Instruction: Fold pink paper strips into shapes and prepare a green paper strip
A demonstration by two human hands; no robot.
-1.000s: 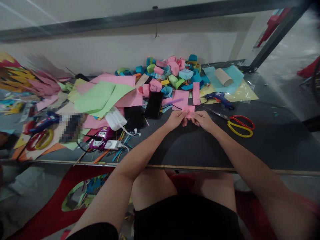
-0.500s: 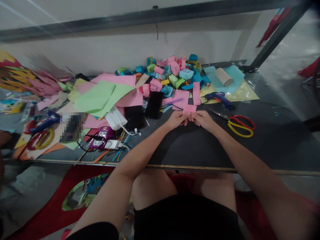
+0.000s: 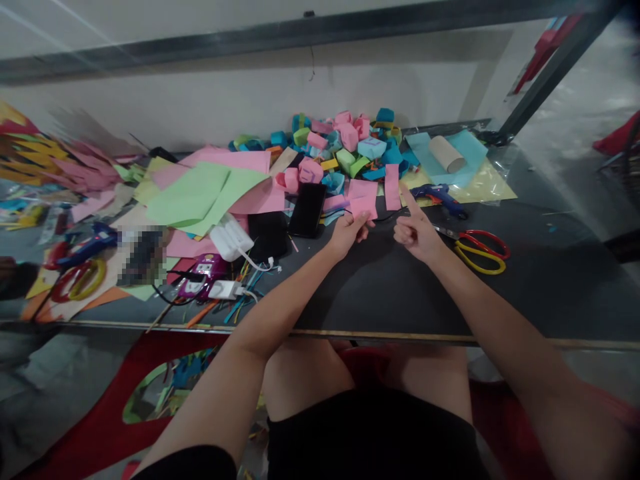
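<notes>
My left hand point(image 3: 349, 235) pinches a small piece of pink paper point(image 3: 362, 208) between thumb and fingers, just above the table. To its right, my right hand point(image 3: 419, 233) is apart from it, index finger stretched forward and the other fingers curled, with nothing visible in it. That fingertip is near a pink paper strip point(image 3: 393, 187) and the blue glue gun point(image 3: 445, 200). Beside the right hand lie scissors point(image 3: 481, 252) with one red and one yellow handle; the hand partly hides their blades. A dark phone point(image 3: 307, 210) lies left of my left hand.
Folded paper pieces point(image 3: 350, 137) are heaped along the wall. A cardboard tube point(image 3: 447, 154) rests on blue paper. Green sheets point(image 3: 200, 193), a white adapter point(image 3: 231, 237), a purple power strip point(image 3: 205, 277) and a second glue gun point(image 3: 93, 243) crowd the left. Another person's hand point(image 3: 7, 268) shows at the left edge.
My hands, both at the pink paper before, have parted. The right hand let go and moved right, its index finger now extended. The left hand keeps the paper, moved slightly left.
</notes>
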